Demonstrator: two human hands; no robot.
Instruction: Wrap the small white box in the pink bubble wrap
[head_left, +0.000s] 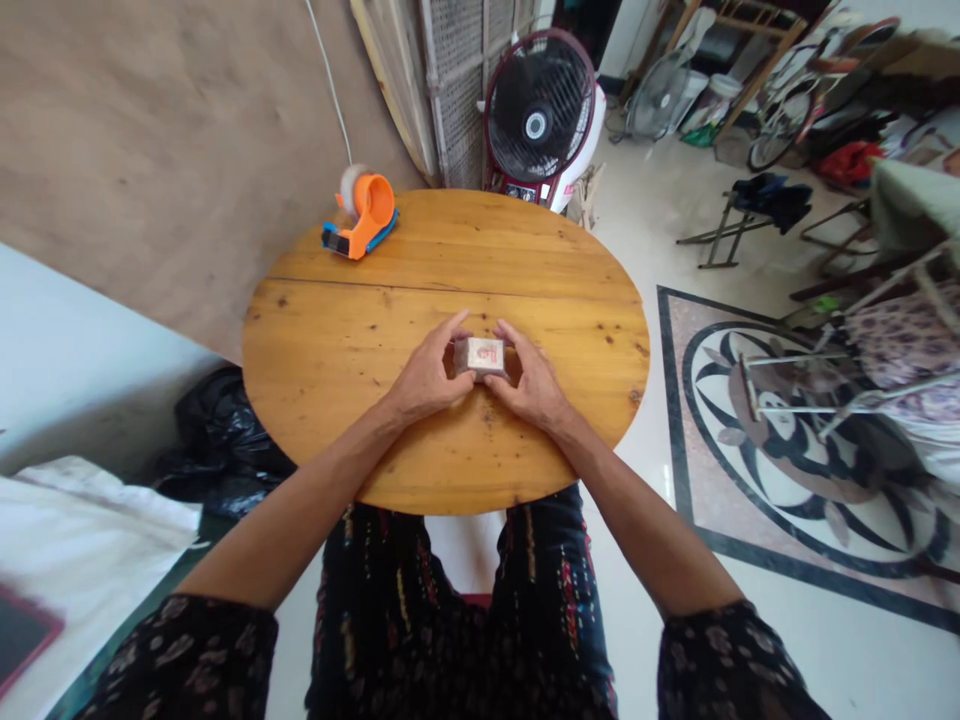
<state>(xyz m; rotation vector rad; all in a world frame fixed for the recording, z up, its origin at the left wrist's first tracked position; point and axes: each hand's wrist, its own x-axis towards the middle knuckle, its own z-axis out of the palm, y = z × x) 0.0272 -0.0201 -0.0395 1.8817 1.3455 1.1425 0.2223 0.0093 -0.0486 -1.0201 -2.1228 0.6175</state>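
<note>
A small pack, pale on top with a red print and dark or brownish at its ends, rests on the round wooden table. My left hand holds its left end, thumb along the near edge and fingers curved behind. On the right end, my right hand grips in the same way, its thumb tip close to the left one. The far side of the pack is partly hidden by my fingers. What the pack contains does not show.
An orange and blue tape dispenser with a tape roll stands at the table's back left. Behind the table is a fan. Black plastic bags lie left of the table, and a folding stool stands at the right rear.
</note>
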